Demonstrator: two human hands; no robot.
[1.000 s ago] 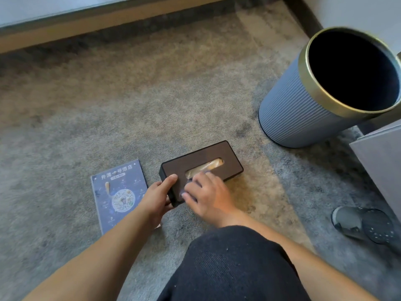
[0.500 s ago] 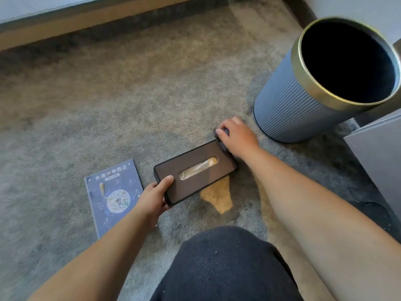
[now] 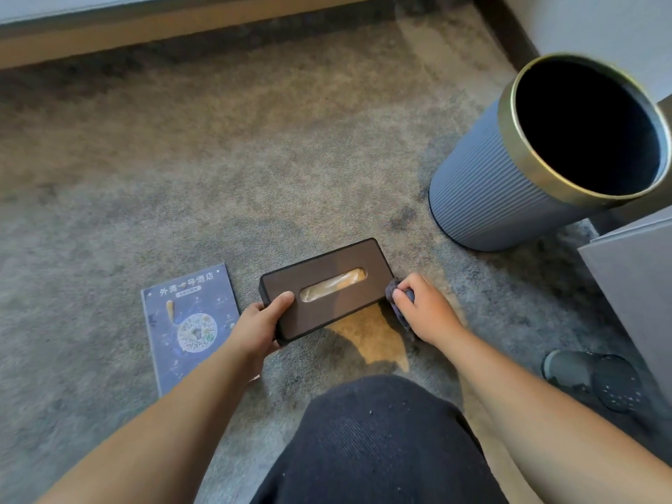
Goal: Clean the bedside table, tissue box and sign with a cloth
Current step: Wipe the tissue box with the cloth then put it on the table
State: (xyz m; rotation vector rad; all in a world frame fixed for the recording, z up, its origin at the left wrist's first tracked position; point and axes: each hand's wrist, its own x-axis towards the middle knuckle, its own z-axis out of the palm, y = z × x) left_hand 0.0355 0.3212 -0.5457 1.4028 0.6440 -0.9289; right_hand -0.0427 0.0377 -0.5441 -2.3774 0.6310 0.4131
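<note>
A dark brown tissue box (image 3: 338,265) with a slot showing tissue lies flat on the grey carpet. My left hand (image 3: 260,327) grips its near left corner, thumb on top. My right hand (image 3: 425,309) is closed on a small dark purple cloth (image 3: 394,296) pressed against the box's right end. A blue sign (image 3: 189,321) with white writing and a round picture lies flat on the carpet just left of the box. The grey bedside table (image 3: 636,285) shows only as a corner at the right edge.
A ribbed blue-grey waste bin (image 3: 483,191) with a gold rim stands at the right, behind the box. A dark round object (image 3: 596,380) lies on the carpet by the table's foot. My dark-clothed knee (image 3: 371,441) fills the lower middle. A wooden skirting runs along the top.
My right hand with the cloth went from the box's top to its far right corner, then down to the near right end. The left hand kept hold of the left corner.
</note>
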